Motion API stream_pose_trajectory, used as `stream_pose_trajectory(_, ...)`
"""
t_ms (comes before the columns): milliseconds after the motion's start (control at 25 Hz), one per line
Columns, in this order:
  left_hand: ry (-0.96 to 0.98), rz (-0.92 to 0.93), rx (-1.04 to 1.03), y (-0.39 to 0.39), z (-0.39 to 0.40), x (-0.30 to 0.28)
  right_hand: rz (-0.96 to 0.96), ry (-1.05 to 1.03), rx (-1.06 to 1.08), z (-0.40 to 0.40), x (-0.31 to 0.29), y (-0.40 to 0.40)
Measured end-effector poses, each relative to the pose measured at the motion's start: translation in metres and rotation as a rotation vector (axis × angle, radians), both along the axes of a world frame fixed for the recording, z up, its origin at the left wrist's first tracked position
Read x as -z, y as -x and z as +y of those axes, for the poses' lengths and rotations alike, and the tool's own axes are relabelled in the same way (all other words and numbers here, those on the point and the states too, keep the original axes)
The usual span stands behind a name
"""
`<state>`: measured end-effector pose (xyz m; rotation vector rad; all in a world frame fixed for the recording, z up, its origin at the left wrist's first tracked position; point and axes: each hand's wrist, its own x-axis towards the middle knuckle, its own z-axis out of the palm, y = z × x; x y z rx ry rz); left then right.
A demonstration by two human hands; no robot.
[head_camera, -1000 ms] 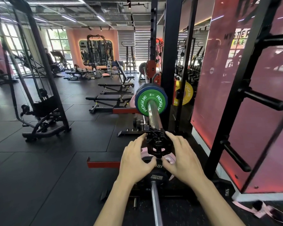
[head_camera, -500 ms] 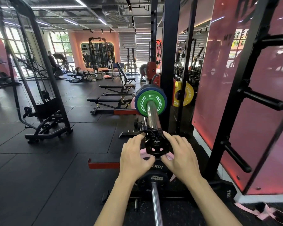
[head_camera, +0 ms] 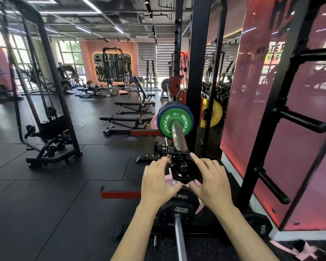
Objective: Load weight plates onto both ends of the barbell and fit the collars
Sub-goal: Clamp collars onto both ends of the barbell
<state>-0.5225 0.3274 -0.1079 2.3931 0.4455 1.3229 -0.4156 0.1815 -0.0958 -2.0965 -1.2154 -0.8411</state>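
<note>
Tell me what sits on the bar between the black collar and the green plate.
Nothing: in the head view, only bare chrome bar runs from the collar up to the green plate.

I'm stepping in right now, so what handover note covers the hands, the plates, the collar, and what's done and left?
Left hand and right hand: both grip the black collar on the barbell sleeve, near its end.
Plates: green plate sits on the sleeve ahead, with a blue plate behind it.
Done: this end's plates are on.
Left: slide the collar up against the green plate and lock it. The far end cannot be judged.
</note>
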Motion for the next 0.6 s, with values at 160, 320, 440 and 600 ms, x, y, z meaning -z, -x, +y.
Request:
stream_pose_trajectory(160, 0.029, 0.041, 0.006, -0.002, -0.006, 0.003, 0.025, -0.03, 0.012, 0.001, 0.004, 0.005)
stream_pose_trajectory(320, 0.04, 0.091, 0.013, 0.001, -0.015, 0.014, 0.047, 0.003, 0.002, -0.001, 0.008, 0.008)
stream_pose_trajectory(440, 0.026, 0.053, 0.016, 0.003, -0.012, 0.012, 0.067, 0.003, -0.008, -0.002, 0.01, 0.009)
stream_pose_trajectory(600, -0.007, 0.133, 0.02, 0.003, -0.014, 0.001, 0.078, 0.013, -0.017, -0.003, 0.007, 0.009)
